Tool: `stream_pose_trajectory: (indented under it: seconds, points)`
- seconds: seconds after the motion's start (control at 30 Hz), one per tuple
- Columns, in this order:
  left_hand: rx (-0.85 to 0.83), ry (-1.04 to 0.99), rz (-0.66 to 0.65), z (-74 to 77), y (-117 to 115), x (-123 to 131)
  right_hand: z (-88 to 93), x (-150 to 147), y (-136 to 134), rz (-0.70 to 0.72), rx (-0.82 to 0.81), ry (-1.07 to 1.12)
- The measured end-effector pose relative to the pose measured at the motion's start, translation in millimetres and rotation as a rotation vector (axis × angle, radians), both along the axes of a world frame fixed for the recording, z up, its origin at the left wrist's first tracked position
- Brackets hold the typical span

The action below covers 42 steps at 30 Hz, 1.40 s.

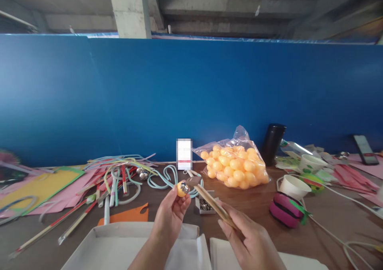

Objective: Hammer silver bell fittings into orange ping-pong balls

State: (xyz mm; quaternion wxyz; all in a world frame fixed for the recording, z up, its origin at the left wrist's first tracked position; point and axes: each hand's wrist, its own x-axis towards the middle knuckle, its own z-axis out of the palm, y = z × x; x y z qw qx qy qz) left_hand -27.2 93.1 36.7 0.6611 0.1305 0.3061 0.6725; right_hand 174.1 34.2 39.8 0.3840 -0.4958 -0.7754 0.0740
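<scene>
My left hand pinches a small orange ball, which looks like a table tennis ball, between thumb and fingers. A shiny silver rounded piece shows on its right side; whether it is fixed there I cannot tell. My right hand is closed around the wooden handle of a hammer. The hammer's dark head is right beside the ball, and I cannot tell whether they touch. Beneath the handle, a small open box contains little metal pieces.
A clear bag of orange balls lies behind my hands. Tubes and strips clutter the left. White box trays are in front. To the right are a black bottle, a paper cup, a magenta pouch and cables.
</scene>
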Motion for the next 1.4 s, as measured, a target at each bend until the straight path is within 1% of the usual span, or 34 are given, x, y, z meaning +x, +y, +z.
stream_pose_trajectory:
  seconds: [0.17,0.33,0.47,0.6,0.83,1.0,1.17,1.4]
  points:
    - [0.046,0.007,-0.048,-2.6,-0.1,-1.5,0.4,2.2,0.0,-0.021,0.019,0.018]
    - [0.133,0.045,-0.076,-3.2,-1.4,-2.2,1.2,-0.3,-0.7,-0.004,-0.021,-0.018]
    - [0.167,0.066,-0.084,-2.4,-2.7,-2.6,2.7,-1.6,-0.9,-0.010,-0.092,-0.053]
    - [0.194,0.079,-0.084,-4.0,-1.2,-3.1,3.5,-1.6,-0.9,-0.009,-0.104,-0.041]
    - [0.205,0.113,-0.072,-7.1,-1.6,-3.4,3.5,-2.6,-0.8,-0.003,-0.123,-0.028]
    - [0.211,0.121,-0.076,-6.7,-1.2,-3.2,5.1,-2.6,-1.3,-0.001,-0.137,-0.022]
    - [0.204,0.137,-0.068,-6.2,-1.6,-3.7,6.1,-3.3,-0.3,-0.004,-0.102,-0.011]
    - [0.190,0.147,-0.054,-6.8,-1.2,-3.7,2.8,-1.8,0.0,-0.015,-0.092,-0.046]
